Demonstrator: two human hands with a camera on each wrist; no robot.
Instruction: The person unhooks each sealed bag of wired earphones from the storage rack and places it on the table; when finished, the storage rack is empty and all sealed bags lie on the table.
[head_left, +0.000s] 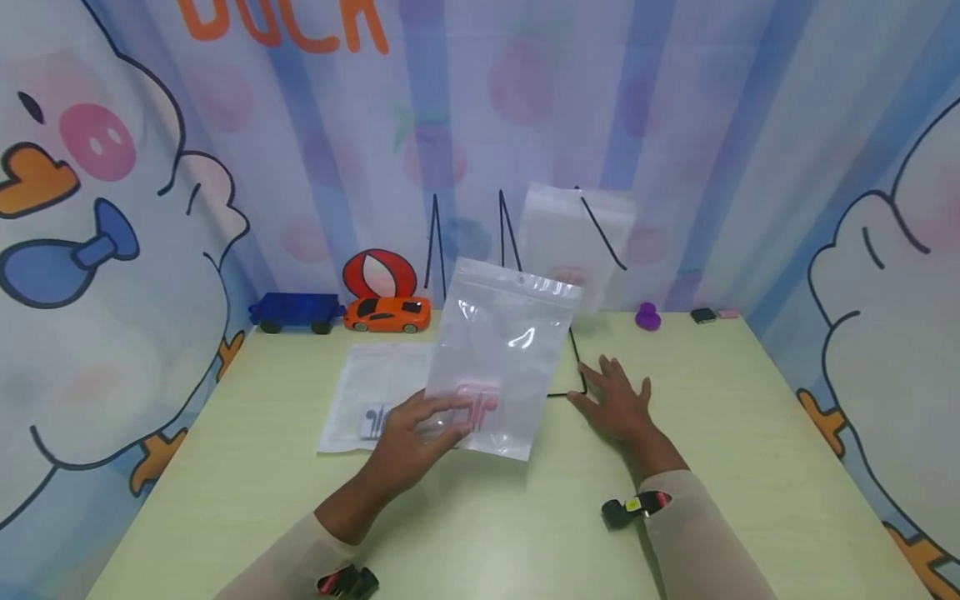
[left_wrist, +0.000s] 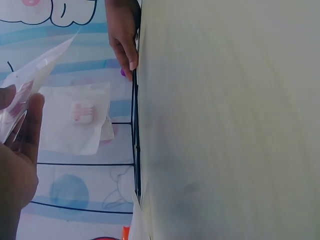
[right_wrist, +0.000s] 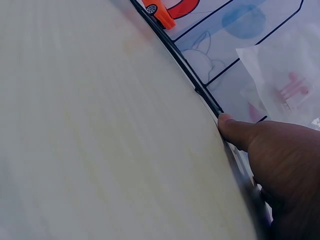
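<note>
My left hand [head_left: 412, 437] pinches a clear zip-lock bag [head_left: 498, 350] near its bottom edge, fingers in front where pink earphones [head_left: 478, 410] show through. The bag is tilted and raised above the table. My right hand [head_left: 618, 400] is spread low over the table, its thumb and fingertips at the black wire base of a hook stand [head_left: 582, 385]. In the right wrist view the thumb [right_wrist: 232, 129] rests against that wire. A second bag [head_left: 577, 233] with pink contents hangs on the stand's right-hand prong. The held bag hides much of the stand.
Another bag [head_left: 375, 392] with dark earphones lies flat at the left, partly behind the held bag. Along the back edge of the table [head_left: 750, 467] stand a blue wagon [head_left: 296, 311], an orange toy car [head_left: 388, 314], a purple knob-shaped piece [head_left: 648, 317] and a small black block [head_left: 702, 315].
</note>
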